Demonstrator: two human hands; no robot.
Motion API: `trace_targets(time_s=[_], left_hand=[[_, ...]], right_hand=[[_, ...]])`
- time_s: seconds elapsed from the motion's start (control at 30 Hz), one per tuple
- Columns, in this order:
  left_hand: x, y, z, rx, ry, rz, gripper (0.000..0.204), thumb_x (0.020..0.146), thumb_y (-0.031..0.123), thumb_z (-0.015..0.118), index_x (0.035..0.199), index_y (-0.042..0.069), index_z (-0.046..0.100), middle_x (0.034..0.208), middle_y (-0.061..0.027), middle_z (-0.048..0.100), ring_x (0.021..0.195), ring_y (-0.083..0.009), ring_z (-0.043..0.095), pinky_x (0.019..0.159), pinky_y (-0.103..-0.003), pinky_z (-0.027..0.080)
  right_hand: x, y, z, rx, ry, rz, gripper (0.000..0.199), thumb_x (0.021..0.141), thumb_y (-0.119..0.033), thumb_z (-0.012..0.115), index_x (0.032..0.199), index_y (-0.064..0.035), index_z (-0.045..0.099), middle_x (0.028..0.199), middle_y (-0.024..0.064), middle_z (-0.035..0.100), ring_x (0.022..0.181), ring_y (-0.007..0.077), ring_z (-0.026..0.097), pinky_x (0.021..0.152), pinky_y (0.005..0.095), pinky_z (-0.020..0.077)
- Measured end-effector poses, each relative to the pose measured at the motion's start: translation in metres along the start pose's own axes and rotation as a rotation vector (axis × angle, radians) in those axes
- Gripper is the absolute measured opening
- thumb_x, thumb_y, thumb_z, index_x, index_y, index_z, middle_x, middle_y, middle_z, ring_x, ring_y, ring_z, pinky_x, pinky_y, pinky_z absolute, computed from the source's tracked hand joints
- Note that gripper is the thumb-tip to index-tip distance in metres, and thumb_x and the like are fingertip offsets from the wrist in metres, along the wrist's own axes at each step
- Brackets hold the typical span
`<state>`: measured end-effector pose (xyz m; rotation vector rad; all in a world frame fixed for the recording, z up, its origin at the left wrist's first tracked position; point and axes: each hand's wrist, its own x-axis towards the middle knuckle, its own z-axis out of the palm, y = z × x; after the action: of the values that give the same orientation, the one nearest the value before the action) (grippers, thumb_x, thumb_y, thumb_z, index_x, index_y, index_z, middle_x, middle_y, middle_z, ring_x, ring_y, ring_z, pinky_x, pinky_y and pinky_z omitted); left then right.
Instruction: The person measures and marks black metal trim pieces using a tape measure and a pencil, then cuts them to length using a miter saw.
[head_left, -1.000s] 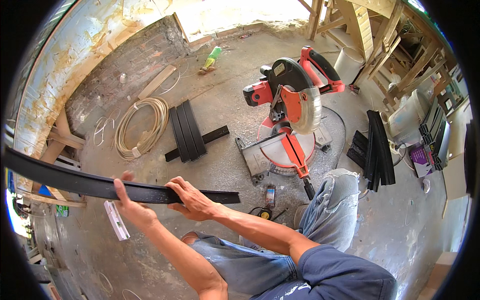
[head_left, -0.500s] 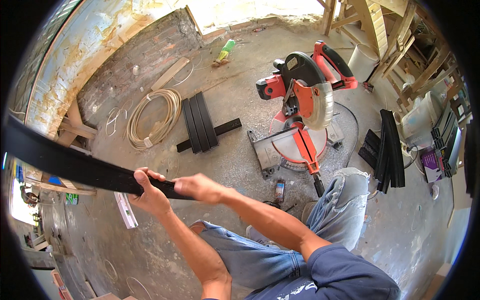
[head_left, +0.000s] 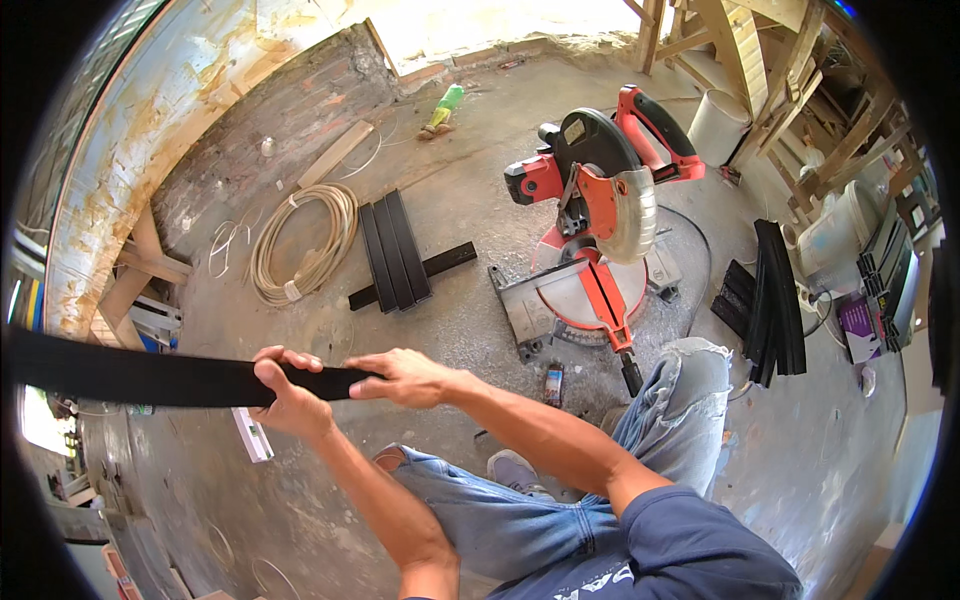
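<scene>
Left hand [head_left: 290,395]: wrapped around long black strip [head_left: 150,375], centre-left of frame.
Right hand [head_left: 405,375]: gripping the strip's end.
Upper centre-right: red mitre saw [head_left: 600,215] on floor.

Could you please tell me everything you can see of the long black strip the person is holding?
The long black strip is flat, matte and dark; its material cannot be told. It lies roughly level, running from the picture's left rim to its right end at the hands. The left hand wraps around it with fingers curled over the top edge; the right hand grips its end. It is held clear above the concrete floor.
</scene>
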<state>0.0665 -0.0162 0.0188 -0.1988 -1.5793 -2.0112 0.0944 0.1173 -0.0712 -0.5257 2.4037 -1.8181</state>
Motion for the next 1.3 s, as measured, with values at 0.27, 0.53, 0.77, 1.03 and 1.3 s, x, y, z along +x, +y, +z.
trace_targets(time_s=[0.27,0.53,0.77,1.03,1.3], left_hand=[[0.000,0.002,-0.010,0.004,-0.042,0.017,0.052,0.089,0.048,0.074,0.093,-0.002,0.060,0.063,-0.0068,0.054,0.053,-0.0192,0.056,0.051,-0.032,0.049],[-0.004,0.010,-0.008,0.001,-0.017,-0.022,0.058,0.089,0.055,0.070,0.097,-0.002,0.061,0.065,-0.0065,0.053,0.054,-0.0188,0.055,0.052,-0.032,0.048],[-0.002,0.014,-0.004,-0.075,0.023,-0.060,0.055,0.090,0.052,0.071,0.095,-0.001,0.059,0.062,-0.0063,0.052,0.051,-0.0191,0.053,0.050,-0.032,0.048],[-0.016,0.012,0.031,-0.166,0.198,-0.279,0.053,0.094,0.056,0.063,0.090,0.003,0.056,0.069,-0.0072,0.055,0.063,-0.0229,0.060,0.065,-0.035,0.052],[-0.048,-0.049,0.039,-0.321,0.343,-0.672,0.043,0.092,0.049,0.066,0.102,0.007,0.063,0.094,-0.0066,0.063,0.090,-0.0236,0.063,0.082,-0.039,0.052]], right_hand=[[-0.004,-0.016,-0.009,-0.089,-0.124,0.047,0.064,0.090,-0.044,0.062,0.135,0.0013,0.056,0.132,0.0283,0.060,0.123,0.0404,0.058,0.107,0.0442,0.0422],[-0.018,-0.023,-0.030,0.057,-0.273,0.106,0.066,0.088,-0.042,0.064,0.134,0.0044,0.056,0.138,0.0238,0.057,0.127,0.0395,0.054,0.109,0.0438,0.0417],[-0.029,-0.018,-0.005,-0.258,-0.101,-0.025,0.088,0.079,-0.045,0.067,0.147,0.0048,0.038,0.143,0.0309,0.047,0.133,0.0412,0.047,0.112,0.0460,0.0376],[-0.051,-0.056,-0.049,-0.628,0.142,-0.100,0.074,0.073,-0.024,0.073,0.133,0.0117,0.049,0.122,0.0258,0.059,0.121,0.0393,0.055,0.110,0.0453,0.0389],[-0.088,-0.003,-0.075,-1.023,0.414,-0.039,0.052,0.086,-0.009,0.061,0.134,0.0070,0.051,0.123,0.0210,0.058,0.121,0.0351,0.055,0.111,0.0496,0.0370]])
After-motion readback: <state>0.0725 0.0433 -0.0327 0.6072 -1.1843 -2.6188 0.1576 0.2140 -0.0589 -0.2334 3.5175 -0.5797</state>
